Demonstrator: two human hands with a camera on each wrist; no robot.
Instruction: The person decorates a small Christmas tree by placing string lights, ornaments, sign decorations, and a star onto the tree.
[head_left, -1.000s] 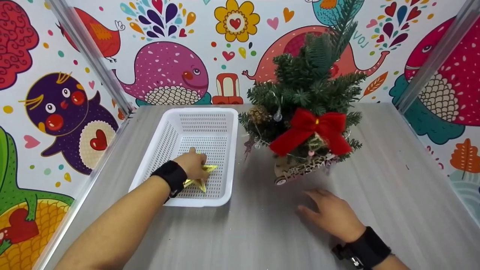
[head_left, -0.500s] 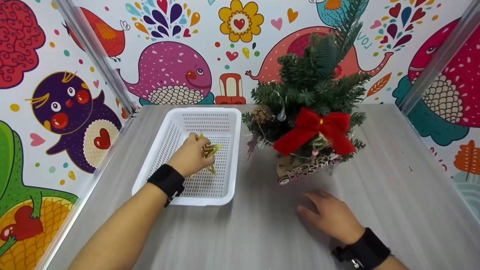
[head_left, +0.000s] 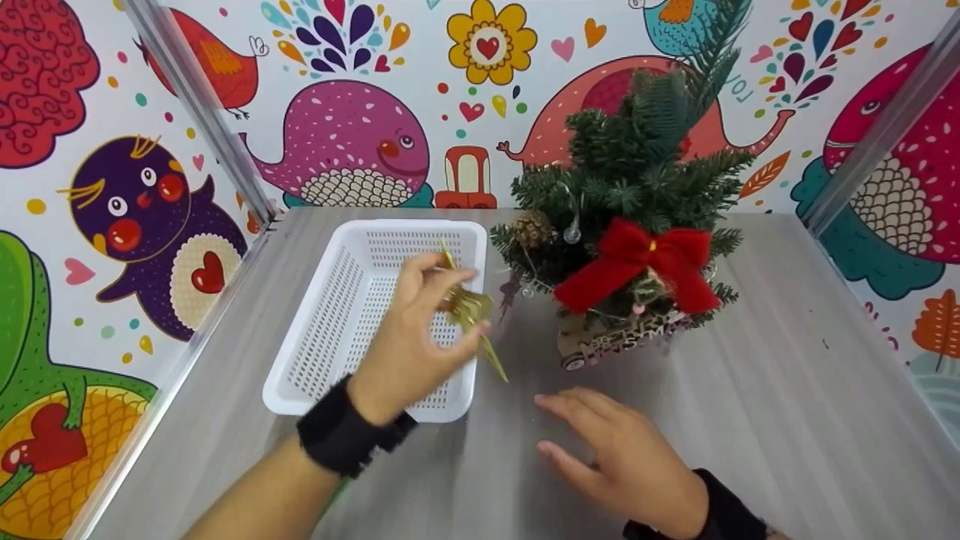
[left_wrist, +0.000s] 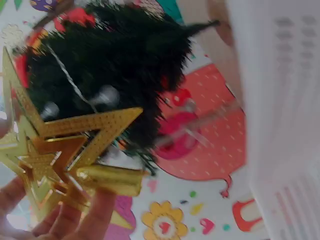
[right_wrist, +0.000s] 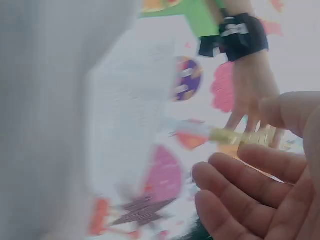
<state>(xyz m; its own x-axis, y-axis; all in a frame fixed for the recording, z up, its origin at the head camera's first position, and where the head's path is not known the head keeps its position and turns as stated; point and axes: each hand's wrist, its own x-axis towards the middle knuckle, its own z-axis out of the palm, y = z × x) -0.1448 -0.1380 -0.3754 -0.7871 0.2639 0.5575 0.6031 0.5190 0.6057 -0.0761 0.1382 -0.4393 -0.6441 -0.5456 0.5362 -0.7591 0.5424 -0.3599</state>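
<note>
My left hand point(head_left: 409, 337) holds a gold star tree topper point(head_left: 471, 306) between thumb and fingers, raised over the right rim of the white plastic basket point(head_left: 412, 225). In the left wrist view the star point(left_wrist: 117, 121) shows nested outlines and a short gold tube point(left_wrist: 112, 180) at its side. My right hand point(head_left: 622, 457) is near the front of the table with fingers extended and thumb apart, holding nothing. Its palm and loosely bent fingers point(right_wrist: 265, 175) appear in the right wrist view. A small green Christmas tree point(head_left: 637, 180) stands right of the basket.
The tree carries a red bow point(head_left: 645, 259), a pinecone point(head_left: 531, 229), clear bulbs on a wire and a wooden lettered sign point(head_left: 630, 337) at its base. Metal posts point(head_left: 202, 105) and cartoon-printed walls point(head_left: 360, 135) enclose the grey table point(head_left: 780, 337).
The left hand has lifted the gold star up out of the basket and moved right, toward the tree. The right hand has shifted left with its fingers straighter. The view has panned slightly left.
</note>
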